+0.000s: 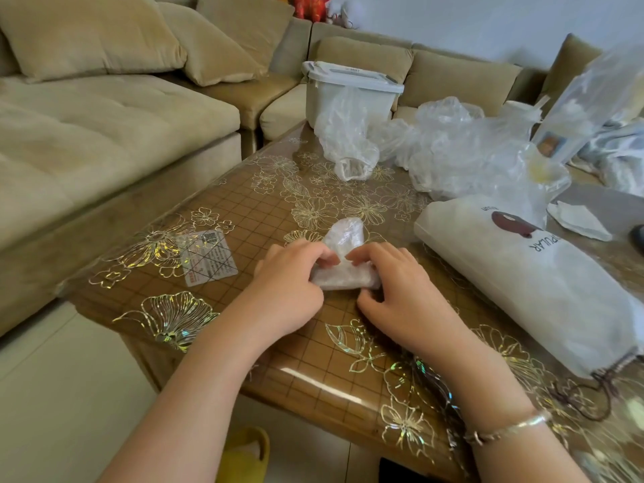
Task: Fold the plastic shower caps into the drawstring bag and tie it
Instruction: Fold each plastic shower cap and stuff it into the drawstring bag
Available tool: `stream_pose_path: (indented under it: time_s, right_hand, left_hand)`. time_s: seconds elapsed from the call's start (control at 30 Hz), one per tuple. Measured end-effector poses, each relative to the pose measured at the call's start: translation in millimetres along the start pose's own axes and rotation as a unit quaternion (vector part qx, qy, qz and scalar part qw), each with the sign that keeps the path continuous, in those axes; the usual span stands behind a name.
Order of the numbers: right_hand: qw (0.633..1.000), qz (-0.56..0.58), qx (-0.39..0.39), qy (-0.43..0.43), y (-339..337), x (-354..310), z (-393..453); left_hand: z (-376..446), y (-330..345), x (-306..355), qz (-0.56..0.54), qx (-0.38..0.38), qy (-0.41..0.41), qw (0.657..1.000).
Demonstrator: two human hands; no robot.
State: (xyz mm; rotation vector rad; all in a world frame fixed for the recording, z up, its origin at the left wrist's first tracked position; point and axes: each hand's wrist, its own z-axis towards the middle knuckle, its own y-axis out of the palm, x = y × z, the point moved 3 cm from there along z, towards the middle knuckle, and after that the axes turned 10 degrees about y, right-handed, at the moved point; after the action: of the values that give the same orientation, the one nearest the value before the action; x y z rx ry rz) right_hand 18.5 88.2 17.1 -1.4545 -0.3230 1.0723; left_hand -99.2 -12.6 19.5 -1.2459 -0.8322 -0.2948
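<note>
A clear plastic shower cap [343,238], folded into a narrow strip, lies on the table in front of me. My left hand [289,280] and my right hand [393,284] both pinch its near end, fingers curled over the rolled part. A white drawstring bag [515,273] with a dark logo lies to the right, its dark cord [592,392] trailing near the table's front edge. A pile of loose clear shower caps [453,151] sits behind.
The wooden table [313,360] has a floral transparent cover. A white lidded bin [348,92] stands at the back edge, a paper card [207,257] lies left. A beige sofa [104,109] surrounds the table. More plastic packages [599,109] sit far right.
</note>
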Motion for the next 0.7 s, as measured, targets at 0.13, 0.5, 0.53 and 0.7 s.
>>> stream_pose_path:
  time_s: [0.13,0.5,0.53,0.7]
  right_hand:
    - [0.992,0.114,0.044,0.036,-6,4,2]
    - [0.944,0.287,0.075,0.144,-4,18,8]
    - [0.948,0.271,0.075,0.145,-2,19,10]
    - [0.971,0.182,0.070,0.137,4,17,12]
  left_hand:
    - [-1,-1,5,0.009,-0.010,0.019,1.000]
    - [6,7,3,-0.078,0.158,-0.025,0.984]
    - [5,7,3,-0.060,0.178,-0.022,0.982]
    - [2,13,17,0.138,0.148,0.060,0.977]
